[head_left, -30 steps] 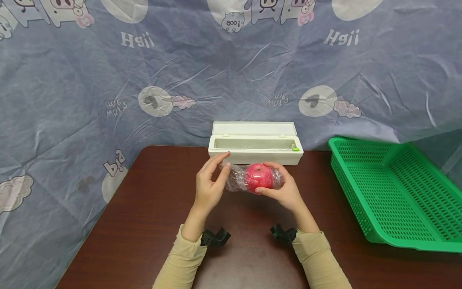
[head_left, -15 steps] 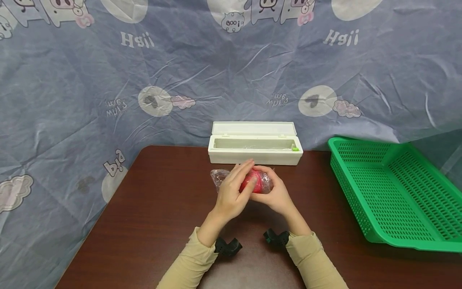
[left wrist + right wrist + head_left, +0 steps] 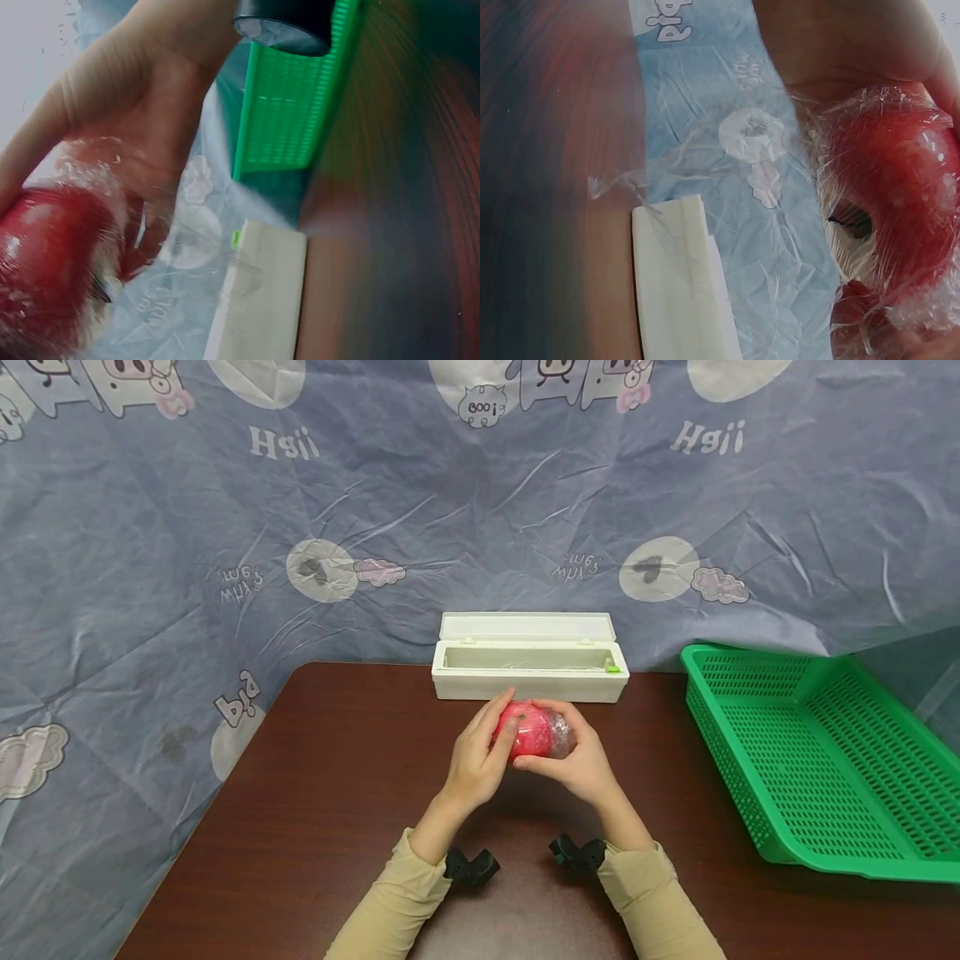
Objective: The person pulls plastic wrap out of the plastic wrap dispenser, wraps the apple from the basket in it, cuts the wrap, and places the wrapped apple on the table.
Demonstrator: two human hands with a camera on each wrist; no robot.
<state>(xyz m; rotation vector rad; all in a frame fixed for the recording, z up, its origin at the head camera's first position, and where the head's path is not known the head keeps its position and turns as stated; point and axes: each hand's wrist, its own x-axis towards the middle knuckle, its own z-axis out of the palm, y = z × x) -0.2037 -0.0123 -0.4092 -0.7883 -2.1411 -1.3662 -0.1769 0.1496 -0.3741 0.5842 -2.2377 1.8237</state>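
Observation:
A red apple (image 3: 528, 729) is held above the table between both hands, wrapped in clear cling film (image 3: 561, 735). My left hand (image 3: 474, 762) grips its left side, fingers on the far side and thumb on the near side. From the right, my right hand (image 3: 583, 767) holds the apple, its thumb near the lower edge and bunched film inside its grasp. The left wrist view shows the apple (image 3: 45, 262) with the right hand (image 3: 142, 97) beyond it. Film creases over the apple (image 3: 900, 187) in the right wrist view, and a loose strand trails off.
Behind the hands stands a white cling film box (image 3: 528, 687), lid raised, with a small green piece at its right end. A green plastic basket (image 3: 780, 827) is on the right. The dark brown table (image 3: 300, 827) meets a printed blue-grey cloth (image 3: 450, 510) at the back.
My left hand has moved right from beside the loose film onto the apple. The film tail seen left of the apple has gone from sight in the head view. The right hand keeps its hold.

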